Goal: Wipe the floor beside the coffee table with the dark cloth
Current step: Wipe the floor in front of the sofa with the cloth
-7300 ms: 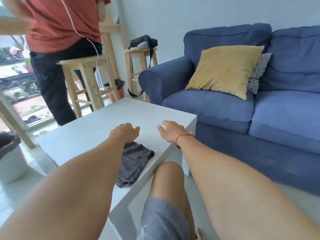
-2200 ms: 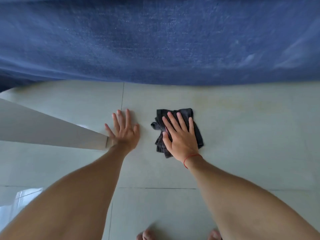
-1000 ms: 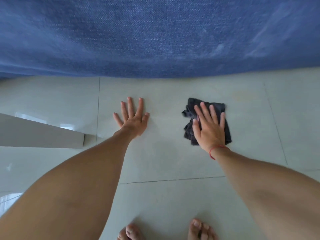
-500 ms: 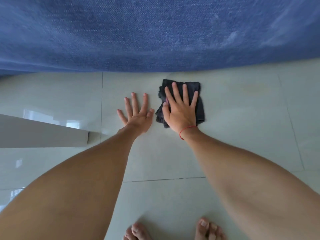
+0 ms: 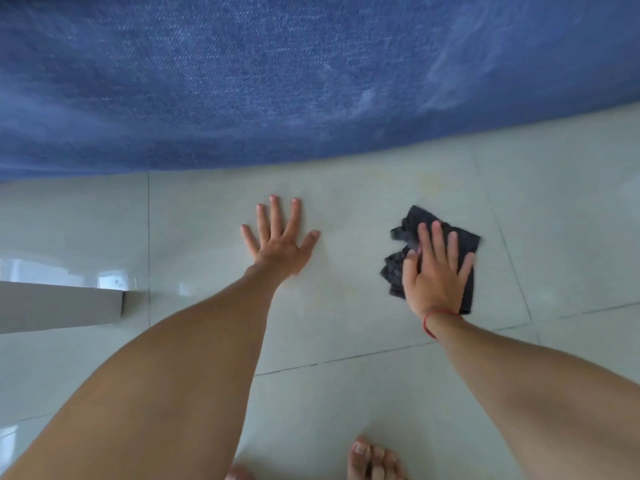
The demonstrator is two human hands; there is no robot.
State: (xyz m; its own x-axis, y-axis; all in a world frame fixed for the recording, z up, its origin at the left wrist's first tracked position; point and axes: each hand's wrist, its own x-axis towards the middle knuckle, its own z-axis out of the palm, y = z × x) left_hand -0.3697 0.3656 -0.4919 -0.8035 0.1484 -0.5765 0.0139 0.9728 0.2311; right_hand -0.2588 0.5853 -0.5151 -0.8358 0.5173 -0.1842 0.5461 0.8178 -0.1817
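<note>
The dark cloth (image 5: 398,268) lies crumpled on the pale tiled floor (image 5: 346,323), right of centre. My right hand (image 5: 433,271), with a red string at the wrist, presses flat on top of it with fingers spread and covers most of it. My left hand (image 5: 278,240) rests flat on the bare tiles to the left of the cloth, fingers apart, holding nothing. The white coffee table (image 5: 59,306) shows as a corner at the left edge.
The blue sofa (image 5: 277,81) front fills the whole upper part of the view, close beyond both hands. My bare toes (image 5: 370,459) show at the bottom edge. Tile joints run across the floor between my arms.
My right hand has slid the cloth to the right and back towards me, away from the sofa and from my left hand. The left hand has stayed flat on the floor.
</note>
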